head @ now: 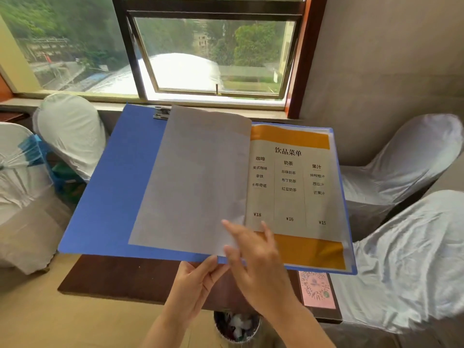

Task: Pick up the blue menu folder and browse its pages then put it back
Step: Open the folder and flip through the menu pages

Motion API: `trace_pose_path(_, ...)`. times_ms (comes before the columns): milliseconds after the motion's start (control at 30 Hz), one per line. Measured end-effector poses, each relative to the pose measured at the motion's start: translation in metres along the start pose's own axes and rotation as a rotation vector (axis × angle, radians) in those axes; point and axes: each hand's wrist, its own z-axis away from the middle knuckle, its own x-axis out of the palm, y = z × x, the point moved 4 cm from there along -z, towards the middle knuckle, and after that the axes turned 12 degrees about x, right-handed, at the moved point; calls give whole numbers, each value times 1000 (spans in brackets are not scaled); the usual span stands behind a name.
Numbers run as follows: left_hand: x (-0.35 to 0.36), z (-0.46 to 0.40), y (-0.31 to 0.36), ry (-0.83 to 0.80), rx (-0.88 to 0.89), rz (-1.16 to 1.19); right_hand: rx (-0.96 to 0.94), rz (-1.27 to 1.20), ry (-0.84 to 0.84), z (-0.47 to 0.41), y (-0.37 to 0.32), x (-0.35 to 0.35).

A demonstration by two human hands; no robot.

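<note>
Down at six o'clock, closest of all, stands a round shiny metal bin (237,327) with crumpled scraps inside. Just above it are the two bare hands. The left hand (193,285) pinches the bottom edge of the open blue menu folder (110,187) near its middle fold, thumb on top and fingers curled under. The right hand (258,262) is spread open, fingers loose, with its fingertips resting on the low corner of a pale see-through plastic page (193,182) that stands partly lifted. It is not closed around anything. The folder is held up in the air over a dark brown wooden table (120,280), tipped a bit toward the person. On the folder's right side is a cream and orange drinks page (291,187) with three short lists and prices. A silver metal clip (162,113) sits at the folder's top, near twelve o'clock. At four o'clock a pink card with a round pattern (317,290) lies on the table. Chairs in white cloth covers stand at nine o'clock (70,131) and at three o'clock (401,156). Farthest off, at twelve o'clock, is a dark-framed glass window (213,54) with green trees outside.
</note>
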Motion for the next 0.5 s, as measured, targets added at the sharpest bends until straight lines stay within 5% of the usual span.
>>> trace_pose_path(167,-14,-5,8,83,1,74,279,172,486,-2,70,-72)
trace_pose_path(300,-21,-11,13,90,-19,57,716,-322,108,6,129,-99)
trace_pose_path(367,-25,-12,15,89,-12,54,695,-590,-84,8,135,-98)
trace_pose_path(500,-30,-16,21,79,14,43,592,-591,-138,8,132,-97)
